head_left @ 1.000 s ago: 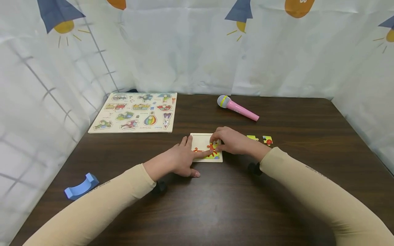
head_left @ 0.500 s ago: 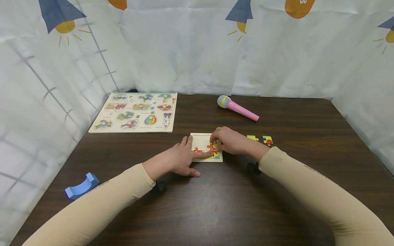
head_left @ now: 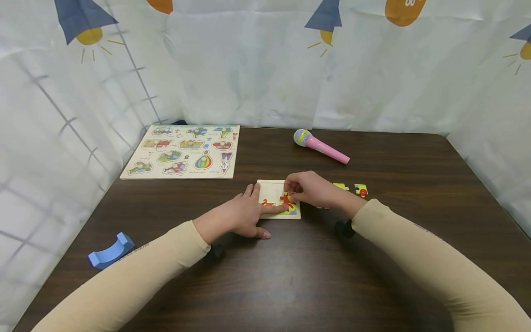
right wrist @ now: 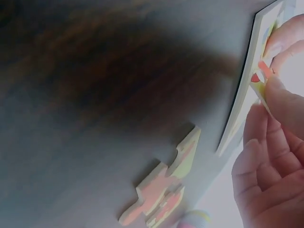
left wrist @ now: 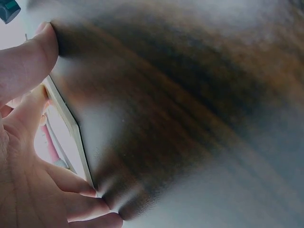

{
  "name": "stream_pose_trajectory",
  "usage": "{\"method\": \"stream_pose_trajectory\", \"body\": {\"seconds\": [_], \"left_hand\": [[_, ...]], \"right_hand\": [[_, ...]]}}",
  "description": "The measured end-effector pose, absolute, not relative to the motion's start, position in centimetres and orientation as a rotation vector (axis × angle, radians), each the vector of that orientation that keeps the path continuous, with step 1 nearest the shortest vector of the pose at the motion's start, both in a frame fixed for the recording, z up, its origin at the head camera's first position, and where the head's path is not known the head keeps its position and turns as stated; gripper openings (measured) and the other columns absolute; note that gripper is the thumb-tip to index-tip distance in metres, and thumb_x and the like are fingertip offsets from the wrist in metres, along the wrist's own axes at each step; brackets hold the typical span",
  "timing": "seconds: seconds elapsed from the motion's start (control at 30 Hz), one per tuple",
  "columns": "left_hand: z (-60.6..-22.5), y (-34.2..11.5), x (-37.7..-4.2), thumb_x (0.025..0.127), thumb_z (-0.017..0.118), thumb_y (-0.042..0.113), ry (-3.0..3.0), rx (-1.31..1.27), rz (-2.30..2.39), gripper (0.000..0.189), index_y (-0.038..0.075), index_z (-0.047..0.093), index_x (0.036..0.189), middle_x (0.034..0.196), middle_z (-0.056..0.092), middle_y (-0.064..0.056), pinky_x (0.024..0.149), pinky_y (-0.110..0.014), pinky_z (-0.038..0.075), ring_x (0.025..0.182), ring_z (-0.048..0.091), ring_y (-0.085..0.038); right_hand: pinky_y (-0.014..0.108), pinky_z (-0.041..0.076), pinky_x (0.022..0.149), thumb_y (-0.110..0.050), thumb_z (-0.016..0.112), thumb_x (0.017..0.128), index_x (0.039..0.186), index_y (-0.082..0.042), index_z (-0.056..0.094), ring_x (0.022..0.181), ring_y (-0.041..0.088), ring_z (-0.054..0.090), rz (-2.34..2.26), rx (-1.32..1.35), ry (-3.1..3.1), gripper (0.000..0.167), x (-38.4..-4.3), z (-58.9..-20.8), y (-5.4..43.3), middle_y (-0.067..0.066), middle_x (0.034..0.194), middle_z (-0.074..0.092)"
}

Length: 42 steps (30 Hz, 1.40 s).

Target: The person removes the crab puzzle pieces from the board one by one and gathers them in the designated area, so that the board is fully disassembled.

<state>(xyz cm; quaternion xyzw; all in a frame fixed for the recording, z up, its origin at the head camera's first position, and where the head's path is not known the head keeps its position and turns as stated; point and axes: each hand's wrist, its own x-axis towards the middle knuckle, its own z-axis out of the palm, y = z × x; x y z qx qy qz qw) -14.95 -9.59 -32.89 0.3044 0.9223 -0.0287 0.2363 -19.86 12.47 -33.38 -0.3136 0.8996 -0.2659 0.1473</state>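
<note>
A small square wooden puzzle tray (head_left: 271, 188) lies mid-table, with yellow and red jigsaw pieces (head_left: 267, 203) along its near side. My left hand (head_left: 240, 214) rests at its left edge, fingers spread, the index finger stretched over the near pieces. In the left wrist view, the other fingertips (left wrist: 88, 191) are at the tray's edge and the thumb is on the table side. My right hand (head_left: 313, 189) pinches a red and yellow puzzle piece (right wrist: 257, 89) between thumb and fingers, tilted over the right part of the tray. The fingers hide part of that piece.
Loose puzzle pieces (head_left: 361, 190) lie right of the tray, some partly behind the right hand. A pink toy microphone (head_left: 327, 150) lies behind. A knobbed vehicle puzzle board (head_left: 188, 154) is at back left, and a blue arched block (head_left: 111, 251) by the left forearm.
My right fingers have shifted slightly at the tray, and the pinched piece has turned a little. The left hand keeps its place on the tray.
</note>
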Motion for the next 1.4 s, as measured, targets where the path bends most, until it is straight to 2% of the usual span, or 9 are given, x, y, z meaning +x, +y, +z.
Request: {"method": "stream_pose_trajectory", "body": {"seconds": [0.27,0.47,0.73,1.1,1.4], "left_hand": [[-33.0,-9.7,-14.9,0.092,0.068,0.057,2.518,0.811,-0.047,0.076,0.053,0.027,0.157,0.165,0.005,-0.038,0.118,-0.062,0.031,0.153,0.012,-0.055],[-33.0,-9.7,-14.9,0.093,0.068,0.056,2.521,0.814,-0.048,0.076,0.052,0.028,0.157,0.165,0.006,-0.039,0.118,-0.061,0.032,0.153,0.014,-0.055],[-33.1,-9.7,-14.8,0.093,0.069,0.054,2.531,0.813,-0.041,0.076,0.052,0.027,0.157,0.165,0.005,-0.039,0.119,-0.061,0.032,0.153,0.014,-0.055],[-33.0,-9.7,-14.7,0.093,0.069,0.055,2.527,0.809,-0.029,0.078,0.053,0.026,0.158,0.165,0.003,-0.038,0.119,-0.06,0.031,0.153,0.013,-0.055],[-33.0,-9.6,-14.8,0.092,0.07,0.053,2.522,0.787,-0.005,0.078,0.052,0.027,0.157,0.166,0.002,-0.036,0.12,-0.06,0.03,0.154,0.012,-0.054]], "right_hand": [[0.03,0.052,0.078,-0.004,0.074,0.092,0.098,-0.008,0.067,0.082,0.014,0.061,-0.82,-0.912,2.591,0.011,-19.8,-33.7,12.7,0.002,0.088,0.068],[0.032,0.053,0.08,-0.008,0.074,0.094,0.105,-0.009,0.069,0.086,0.015,0.064,-0.86,-0.834,2.635,0.012,-19.5,-33.3,13.8,0.001,0.092,0.071],[0.03,0.052,0.074,-0.01,0.077,0.091,0.1,-0.009,0.071,0.079,0.012,0.064,-0.861,-0.768,2.723,0.011,-19.2,-32.7,18.8,-0.001,0.087,0.073],[0.028,0.05,0.069,-0.015,0.079,0.09,0.099,-0.008,0.071,0.078,0.014,0.061,-0.744,-0.488,2.848,0.013,-17.3,-32.8,27.7,0.0,0.087,0.071],[0.025,0.051,0.068,-0.013,0.079,0.089,0.097,-0.008,0.07,0.074,0.008,0.062,-0.705,-0.516,2.796,0.013,-16.5,-33.8,29.9,-0.002,0.088,0.071]]}}
